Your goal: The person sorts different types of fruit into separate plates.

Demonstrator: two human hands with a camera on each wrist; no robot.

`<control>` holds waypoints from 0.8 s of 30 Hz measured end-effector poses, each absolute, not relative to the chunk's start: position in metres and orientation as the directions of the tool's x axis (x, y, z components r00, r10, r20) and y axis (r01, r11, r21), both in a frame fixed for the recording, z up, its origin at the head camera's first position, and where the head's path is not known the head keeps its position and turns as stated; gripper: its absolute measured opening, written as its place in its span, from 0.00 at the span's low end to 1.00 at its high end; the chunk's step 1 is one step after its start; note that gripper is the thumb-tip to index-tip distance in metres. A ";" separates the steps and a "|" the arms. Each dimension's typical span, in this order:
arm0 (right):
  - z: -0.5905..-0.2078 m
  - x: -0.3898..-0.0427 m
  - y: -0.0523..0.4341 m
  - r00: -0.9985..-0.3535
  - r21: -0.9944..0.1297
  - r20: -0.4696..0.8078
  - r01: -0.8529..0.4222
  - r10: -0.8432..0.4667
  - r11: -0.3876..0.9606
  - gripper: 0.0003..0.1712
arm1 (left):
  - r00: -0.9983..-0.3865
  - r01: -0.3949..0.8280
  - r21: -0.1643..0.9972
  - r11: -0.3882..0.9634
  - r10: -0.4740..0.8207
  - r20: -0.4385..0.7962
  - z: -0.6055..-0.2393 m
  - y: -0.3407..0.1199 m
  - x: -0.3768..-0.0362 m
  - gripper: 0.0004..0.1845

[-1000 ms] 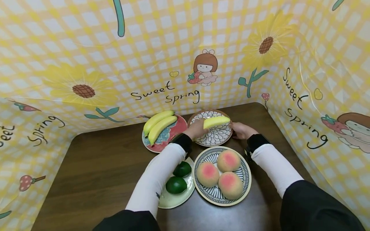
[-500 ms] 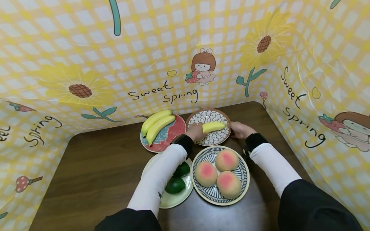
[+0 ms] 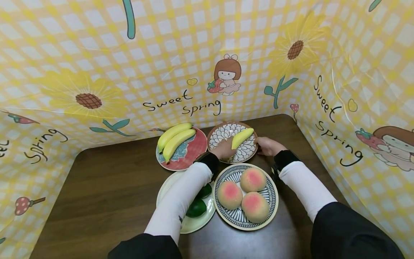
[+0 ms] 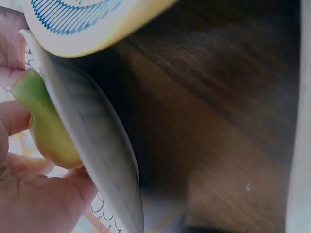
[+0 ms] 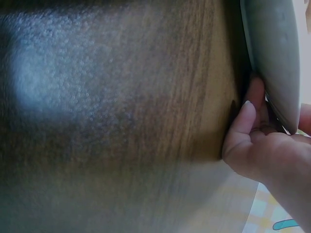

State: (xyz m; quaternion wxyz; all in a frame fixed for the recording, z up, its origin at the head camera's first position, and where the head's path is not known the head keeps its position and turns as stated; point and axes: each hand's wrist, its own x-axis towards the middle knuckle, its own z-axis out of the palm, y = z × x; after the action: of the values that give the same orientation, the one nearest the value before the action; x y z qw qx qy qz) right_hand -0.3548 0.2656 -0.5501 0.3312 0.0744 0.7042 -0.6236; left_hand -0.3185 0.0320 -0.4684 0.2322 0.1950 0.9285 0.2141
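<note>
My left hand holds a yellow banana near its front end, over the plate with the white petal pattern and brown rim. In the left wrist view the fingers curl about the banana's greenish end, right beside the plate's edge. The banana slants to the back right. At that plate's right side, my right hand grips the rim. From the right wrist, some fingers show under the pale underside of the plate, with another fingertip on the far side of the rim.
Two more bananas lie on a red and blue plate at left. Three peaches sit on a blue-patterned plate in front. Dark green fruits on a pale green plate are partly behind my left sleeve. Checked cloth walls surround the table.
The banana has come down towards the petal plate and turned from lying crosswise to slanting to the back right, with my left hand still on it. The right hand stays at the rim.
</note>
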 end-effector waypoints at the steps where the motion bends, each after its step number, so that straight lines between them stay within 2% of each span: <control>1: -0.538 -0.348 0.262 -0.772 -0.830 -0.558 0.514 -0.303 0.218 0.11 | -0.817 0.272 0.497 0.824 0.471 -0.334 -0.469 0.033 -0.319 0.38; 4: -0.510 -0.330 0.252 -0.787 -0.833 -0.551 0.497 -0.278 0.243 0.12 | -0.832 0.289 0.487 0.824 0.468 -0.297 -0.470 0.035 -0.319 0.38; 6: -0.514 -0.331 0.252 -0.791 -0.834 -0.548 0.495 -0.271 0.244 0.14 | -0.849 0.296 0.468 0.833 0.454 -0.272 -0.470 0.036 -0.317 0.39; 7: -0.532 -0.341 0.259 -0.791 -0.854 -0.521 0.480 -0.323 0.202 0.13 | -0.857 0.298 0.462 0.835 0.447 -0.257 -0.470 0.036 -0.317 0.39; 10: -0.542 -0.345 0.263 -0.784 -0.858 -0.513 0.483 -0.350 0.176 0.14 | -0.875 0.293 0.460 0.838 0.429 -0.224 -0.470 0.037 -0.315 0.38; 18: -0.503 -0.323 0.248 -0.784 -0.832 -0.554 0.504 -0.282 0.231 0.12 | -0.890 0.257 0.477 0.841 0.398 -0.223 -0.473 0.038 -0.315 0.33; 24: -0.500 -0.325 0.246 -0.774 -0.817 -0.576 0.532 -0.263 0.222 0.13 | -0.885 0.279 0.483 0.830 0.418 -0.207 -0.475 0.037 -0.319 0.27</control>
State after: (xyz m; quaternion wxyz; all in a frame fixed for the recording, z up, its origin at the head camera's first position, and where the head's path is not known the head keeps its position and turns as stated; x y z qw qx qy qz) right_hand -0.3247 0.2459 -0.5003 0.3228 0.0945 0.7121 -0.6163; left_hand -0.3188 0.0369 -0.4747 0.1536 0.1845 0.9441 0.2258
